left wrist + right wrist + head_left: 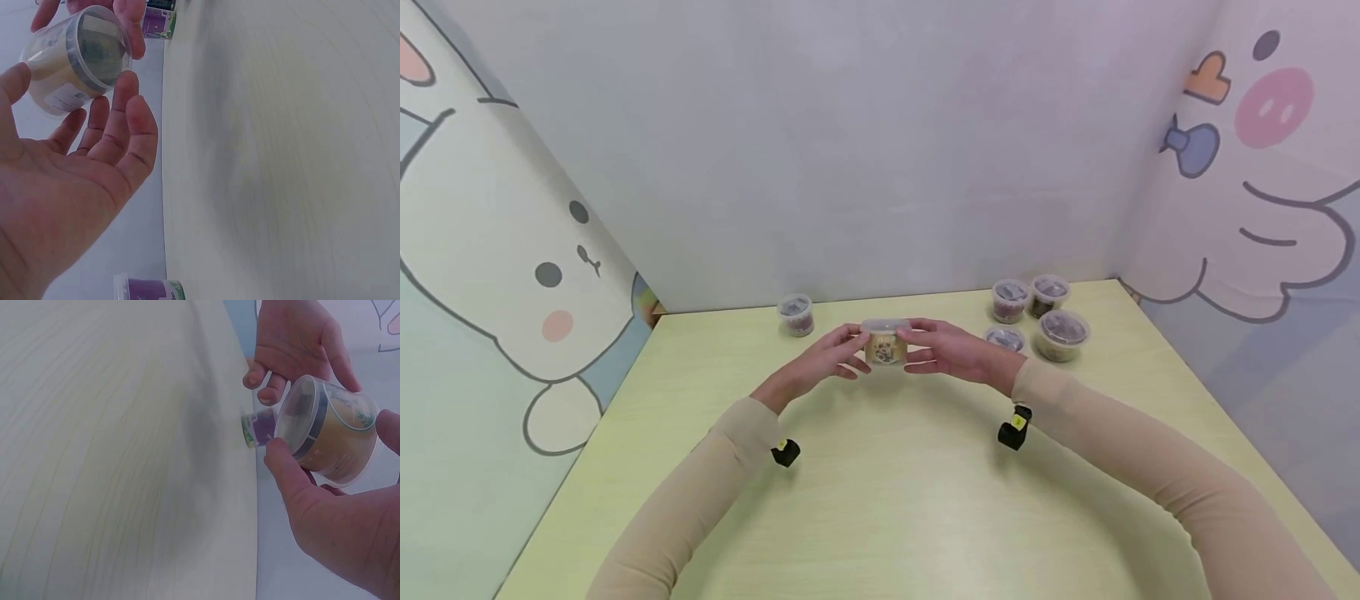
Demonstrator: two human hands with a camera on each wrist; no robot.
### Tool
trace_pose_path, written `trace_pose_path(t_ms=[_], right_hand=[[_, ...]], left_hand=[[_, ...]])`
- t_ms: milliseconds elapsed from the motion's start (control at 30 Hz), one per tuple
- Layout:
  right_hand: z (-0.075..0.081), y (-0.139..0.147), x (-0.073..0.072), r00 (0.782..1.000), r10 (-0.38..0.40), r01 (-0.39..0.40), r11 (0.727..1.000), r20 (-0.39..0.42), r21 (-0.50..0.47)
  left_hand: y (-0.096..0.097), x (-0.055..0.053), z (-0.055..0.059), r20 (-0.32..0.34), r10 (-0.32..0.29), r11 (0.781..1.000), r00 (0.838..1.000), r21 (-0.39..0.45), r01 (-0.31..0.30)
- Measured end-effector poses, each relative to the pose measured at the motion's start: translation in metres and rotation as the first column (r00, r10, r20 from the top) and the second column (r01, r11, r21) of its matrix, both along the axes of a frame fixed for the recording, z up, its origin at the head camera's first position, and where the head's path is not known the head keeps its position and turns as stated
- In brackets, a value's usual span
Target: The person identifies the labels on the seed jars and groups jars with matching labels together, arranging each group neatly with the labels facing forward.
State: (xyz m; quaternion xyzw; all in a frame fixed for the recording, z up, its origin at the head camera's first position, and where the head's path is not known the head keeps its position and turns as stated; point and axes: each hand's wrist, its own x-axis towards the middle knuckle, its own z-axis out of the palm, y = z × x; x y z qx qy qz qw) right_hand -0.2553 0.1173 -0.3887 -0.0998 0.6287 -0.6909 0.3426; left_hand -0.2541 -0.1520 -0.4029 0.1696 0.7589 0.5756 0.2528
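Between both hands, raised above the table, is a clear plastic tub (886, 345) with a translucent lid and a yellowish printed label. My left hand (820, 358) holds its left side, with thumb and fingers on opposite sides in the left wrist view. From the other side my right hand (958, 350) grips the same tub; the right wrist view shows the tub tilted (340, 434), thumb and fingers around it. A dark band runs below the lid (103, 53). What fills the tub cannot be made out clearly.
A small lidded tub with purple contents or label (796, 317) stands at the back left. Several more lidded tubs, including a wider one (1063, 336), cluster at the back right beyond my right wrist. Pale walls border the yellow-green table (895, 500) at the back and sides.
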Motion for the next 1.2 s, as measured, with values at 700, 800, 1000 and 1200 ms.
trace_pose_path(t_ms=[700,800,1000,1200], right_hand=[[-0.002,-0.013,-0.001,0.999,0.032,-0.032,0.999,-0.038,0.017],[-0.003,-0.016,-0.002,0.998,0.041,-0.040,0.999,-0.044,0.022],[-0.002,-0.023,-0.002,0.997,0.058,-0.057,0.998,-0.057,0.022],[0.003,-0.041,0.001,0.993,0.073,-0.072,0.997,-0.091,0.017]], left_hand=[[-0.019,0.004,0.002,-0.014,-0.009,1.000,1.000,-0.019,0.009],[-0.022,0.006,0.005,-0.015,-0.005,1.000,1.000,-0.027,0.005],[-0.033,0.006,0.008,-0.022,-0.017,0.999,1.000,-0.040,0.016],[-0.054,0.007,0.019,-0.024,-0.019,0.997,1.000,-0.078,0.017]])
